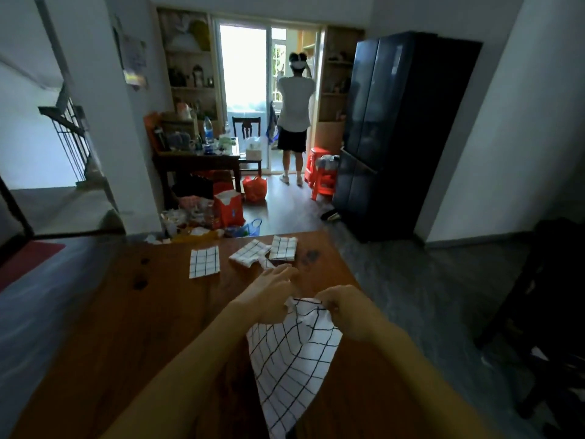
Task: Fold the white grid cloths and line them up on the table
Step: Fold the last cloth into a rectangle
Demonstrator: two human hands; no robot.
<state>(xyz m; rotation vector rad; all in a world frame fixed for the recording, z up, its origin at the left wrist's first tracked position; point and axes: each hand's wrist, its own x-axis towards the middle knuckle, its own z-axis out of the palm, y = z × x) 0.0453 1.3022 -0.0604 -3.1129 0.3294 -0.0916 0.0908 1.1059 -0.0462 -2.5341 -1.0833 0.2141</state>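
Note:
A white grid cloth [292, 353] hangs unfolded over the wooden table [133, 312], its top corner pinched by my right hand [342, 307]. My left hand [269, 289] stretches forward just left of that corner with fingers extended, close to the cloth's top edge; whether it holds the cloth I cannot tell. Three more grid cloths lie at the table's far edge: a flat folded one [204, 262] at the left, a rumpled one [250, 253] in the middle, and a folded one [283, 248] at the right.
Beyond the table's far edge are bags and clutter on the floor [221, 213]. A person [294, 112] stands at the bright doorway. A black fridge [386, 131] stands on the right, a dark chair [550, 312] at the near right.

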